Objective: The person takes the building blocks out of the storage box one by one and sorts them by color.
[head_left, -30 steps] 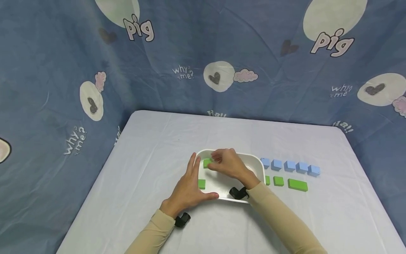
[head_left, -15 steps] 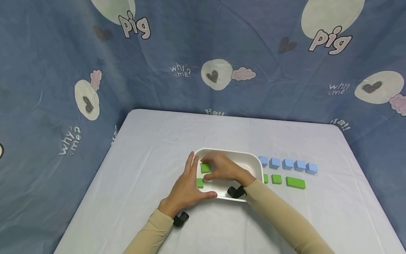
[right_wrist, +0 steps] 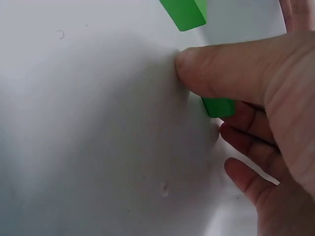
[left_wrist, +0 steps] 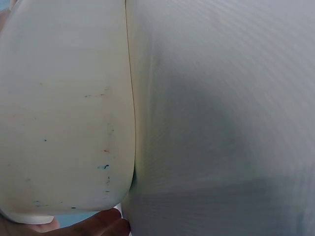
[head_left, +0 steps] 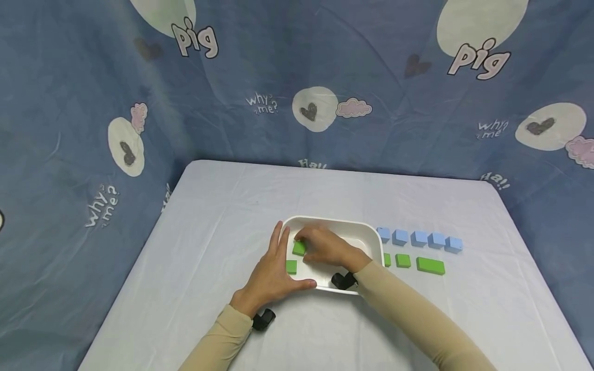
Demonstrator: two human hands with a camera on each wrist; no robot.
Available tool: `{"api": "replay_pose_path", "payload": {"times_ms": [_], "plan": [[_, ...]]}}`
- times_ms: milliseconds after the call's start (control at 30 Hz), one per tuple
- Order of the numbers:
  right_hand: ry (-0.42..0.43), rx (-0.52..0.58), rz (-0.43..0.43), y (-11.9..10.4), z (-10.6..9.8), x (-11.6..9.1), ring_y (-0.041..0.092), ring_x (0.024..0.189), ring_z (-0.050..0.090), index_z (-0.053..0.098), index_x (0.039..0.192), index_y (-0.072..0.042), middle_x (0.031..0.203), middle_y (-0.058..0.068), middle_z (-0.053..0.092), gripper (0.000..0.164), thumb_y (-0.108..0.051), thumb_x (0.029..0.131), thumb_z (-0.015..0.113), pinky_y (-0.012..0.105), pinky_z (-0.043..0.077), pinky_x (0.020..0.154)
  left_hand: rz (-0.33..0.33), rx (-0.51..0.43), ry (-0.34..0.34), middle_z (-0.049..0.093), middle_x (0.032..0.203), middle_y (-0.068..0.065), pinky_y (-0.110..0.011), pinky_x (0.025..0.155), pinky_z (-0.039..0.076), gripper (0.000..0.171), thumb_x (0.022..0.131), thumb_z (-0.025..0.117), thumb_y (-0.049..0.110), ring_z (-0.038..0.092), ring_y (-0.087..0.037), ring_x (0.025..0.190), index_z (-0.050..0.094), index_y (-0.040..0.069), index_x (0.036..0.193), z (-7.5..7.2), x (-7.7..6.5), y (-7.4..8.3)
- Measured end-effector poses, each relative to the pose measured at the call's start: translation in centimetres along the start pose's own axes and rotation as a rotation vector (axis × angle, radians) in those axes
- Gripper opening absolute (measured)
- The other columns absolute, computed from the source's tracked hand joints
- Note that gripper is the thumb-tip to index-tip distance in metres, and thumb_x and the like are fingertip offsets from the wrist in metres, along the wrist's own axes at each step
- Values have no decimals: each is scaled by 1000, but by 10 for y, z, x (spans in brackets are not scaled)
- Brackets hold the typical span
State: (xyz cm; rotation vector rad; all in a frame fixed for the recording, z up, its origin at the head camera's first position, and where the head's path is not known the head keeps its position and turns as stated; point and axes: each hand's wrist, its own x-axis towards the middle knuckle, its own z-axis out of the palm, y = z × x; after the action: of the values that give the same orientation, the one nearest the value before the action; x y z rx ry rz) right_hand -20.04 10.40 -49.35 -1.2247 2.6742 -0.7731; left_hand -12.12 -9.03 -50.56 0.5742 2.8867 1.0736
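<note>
A white tray [head_left: 339,222] lies on the table, its outer wall [left_wrist: 64,123] filling the left part of the left wrist view. My left hand [head_left: 269,275] holds the tray's left end, fingers along the left side and thumb at the near rim. Inside the tray, my right hand [head_left: 327,247] pinches a green block [head_left: 299,248] near the far left corner. In the right wrist view, the thumb partly covers that block [right_wrist: 219,106]. Another green block [head_left: 291,267] rests in the tray's near left corner, beside the left hand.
Right of the tray, several blue blocks [head_left: 419,238] form a row. In front of them are a longer green block [head_left: 430,265], a square green block [head_left: 403,260] and one partly hidden by the tray. A patterned blue cloth [head_left: 232,129] hangs behind the table.
My right hand has moved from above the far left block to close on it. That block has shifted slightly nearer and turned a little. The left hand has kept its hold.
</note>
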Motion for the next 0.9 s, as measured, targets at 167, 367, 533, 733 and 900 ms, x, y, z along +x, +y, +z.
{"api": "replay_pose_path", "payload": {"times_ms": [167, 367, 533, 733, 900], "plan": [[11, -40, 3, 0, 2, 0, 16, 90, 59, 72, 113, -2, 99, 1, 68, 49, -19, 70, 91, 32, 48, 88, 1, 0, -4, -6, 171, -4, -45, 91, 53, 142, 64, 80, 78, 59, -36, 122, 8, 8, 164, 0, 0, 0], [23, -94, -11, -2, 2, 0, 15, 85, 57, 75, 104, -7, 94, 0, 65, 33, -17, 75, 87, 32, 49, 83, 4, 7, -2, -2, 171, -10, -46, 90, 54, 141, 64, 83, 73, 60, -38, 120, 10, 6, 164, 0, 0, 1], [19, -86, -22, 0, 2, 1, 14, 83, 56, 76, 100, -9, 91, 0, 64, 26, -12, 75, 84, 31, 49, 80, 2, 7, -3, -7, 171, -3, -45, 90, 53, 141, 65, 83, 73, 60, -38, 120, 9, 6, 164, -2, 0, 1], [11, 86, -11, 5, -1, 2, 13, 84, 58, 76, 100, -8, 90, -2, 66, 26, -8, 75, 84, 29, 49, 80, -6, 0, -4, -7, 171, -2, -45, 90, 53, 140, 65, 83, 73, 60, -38, 121, 8, 8, 164, -2, 0, 1], [32, 258, 77, 8, -4, 1, 10, 79, 60, 74, 101, -5, 86, -3, 66, 28, -1, 75, 81, 26, 52, 74, -16, -4, 2, -5, 171, -3, -45, 91, 53, 139, 65, 86, 69, 59, -37, 121, 9, 7, 164, 1, -1, 0]]}}
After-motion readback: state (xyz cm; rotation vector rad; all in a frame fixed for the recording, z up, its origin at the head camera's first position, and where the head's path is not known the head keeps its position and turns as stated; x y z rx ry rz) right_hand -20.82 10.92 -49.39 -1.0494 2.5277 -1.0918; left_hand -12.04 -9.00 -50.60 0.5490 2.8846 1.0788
